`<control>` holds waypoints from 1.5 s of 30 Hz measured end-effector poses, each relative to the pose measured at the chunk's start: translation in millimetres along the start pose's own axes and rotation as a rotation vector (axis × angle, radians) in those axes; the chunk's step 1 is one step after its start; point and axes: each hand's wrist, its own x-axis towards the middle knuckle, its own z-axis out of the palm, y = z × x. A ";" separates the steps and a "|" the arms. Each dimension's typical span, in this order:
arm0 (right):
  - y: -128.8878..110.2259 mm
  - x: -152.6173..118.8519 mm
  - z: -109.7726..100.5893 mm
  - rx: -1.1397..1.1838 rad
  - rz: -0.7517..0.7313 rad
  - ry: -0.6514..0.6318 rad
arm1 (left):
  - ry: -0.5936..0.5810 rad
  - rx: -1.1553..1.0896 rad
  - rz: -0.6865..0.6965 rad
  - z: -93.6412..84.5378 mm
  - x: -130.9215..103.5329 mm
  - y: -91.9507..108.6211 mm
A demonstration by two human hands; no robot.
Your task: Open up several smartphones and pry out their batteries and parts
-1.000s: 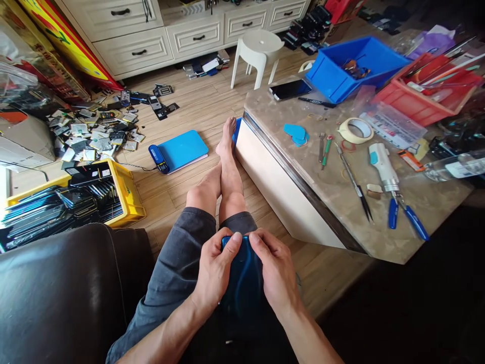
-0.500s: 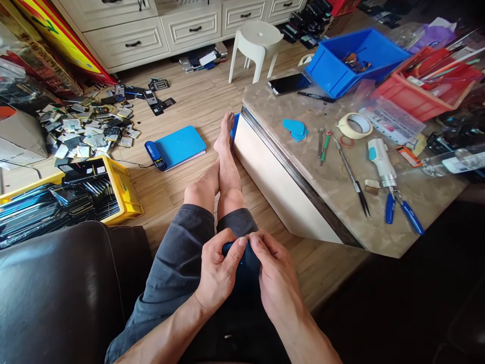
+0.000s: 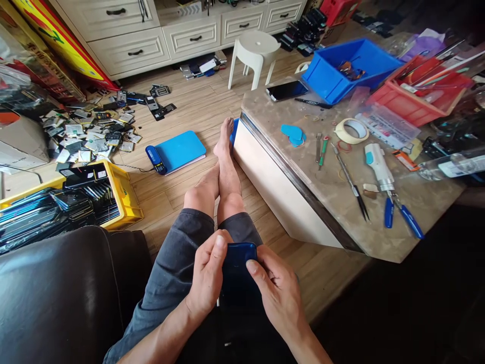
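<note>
Between my hands, over my lap, is a dark blue phone [image 3: 238,260], its upper edge facing away from me and its lower part lost in shadow. My left hand [image 3: 208,270] grips its left edge, thumb near the upper left corner. Along the right edge, my right hand [image 3: 275,283] is closed on it, with the thumb lying on the face near the upper right corner. To the right, the brown table [image 3: 326,177] bears blue-handled pliers [image 3: 403,217], tweezers [image 3: 350,179], a tape roll [image 3: 351,130] and a black phone [image 3: 287,90].
A blue bin [image 3: 322,76] and a red bin [image 3: 401,103] stand on the table. On the floor are a yellow crate [image 3: 131,197] of phone parts, a blue scale [image 3: 182,151] and a pile of batteries [image 3: 91,134]. Behind stands a white stool [image 3: 257,45].
My hands have moved slightly apart, thumbs off the phone's top edge. More of the phone's upper face now shows between them. The view has tilted a little.
</note>
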 end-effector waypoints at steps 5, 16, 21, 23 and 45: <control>-5.1 1.8 -4.7 -0.082 -0.074 0.019 | -0.081 -0.104 -0.101 -14.1 2.7 -10.0; -2.7 19.6 15.9 -0.180 0.035 0.077 | 0.288 0.060 -0.254 8.0 11.2 9.8; 2.3 42.5 17.1 -0.065 0.182 0.097 | 0.097 -0.088 -0.442 -0.4 27.3 14.1; 6.5 52.5 10.3 -0.052 0.239 0.131 | -0.080 -0.061 -0.527 -5.7 18.6 10.9; 12.0 11.1 25.1 0.481 0.450 -0.120 | -0.101 -0.306 -0.696 -3.0 13.4 -5.2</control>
